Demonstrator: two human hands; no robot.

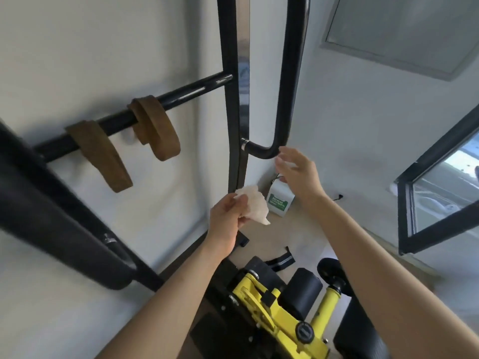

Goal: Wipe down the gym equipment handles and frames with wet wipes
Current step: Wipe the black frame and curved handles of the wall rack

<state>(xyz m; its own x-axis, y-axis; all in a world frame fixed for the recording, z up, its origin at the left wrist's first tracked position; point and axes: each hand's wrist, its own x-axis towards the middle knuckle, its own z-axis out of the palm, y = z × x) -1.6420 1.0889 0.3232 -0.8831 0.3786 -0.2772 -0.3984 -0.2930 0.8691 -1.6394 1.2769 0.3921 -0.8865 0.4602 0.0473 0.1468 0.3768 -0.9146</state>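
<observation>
The black steel upright frame post (232, 99) served as reference. It and the black curved tubular handle (291, 73) just right of it were judged rigid, fixed and smooth. They would take firm wiping pressure without shifting, though the glossy finish could let a wet cloth slide. The black horizontal crossbar (114, 123) ran off to the left of the post and carried two brown looped straps (155, 128), which hung loose over it.

The left hand (226, 218) was at the foot of the post, fingers curled and pinching the white crumpled wet wipe (252, 206), which lay against the post's right edge. The wipe was judged light, limp and damp. It is best bunched in the palm and wrapped round a tube, not held by one corner.

The right hand (298, 177) was right of the post, just below the handle's lower bend. Its fingers were spread and near straight, gripping nothing that could be confirmed.

A pale patch at those fingertips could not be identified as wipe or wall. The small white packet with a green label (281, 204), on the floor right of the post, was partly covered by that hand, and its print was unreadable. The tops of the post and handle were cut off by the frame edge.
</observation>
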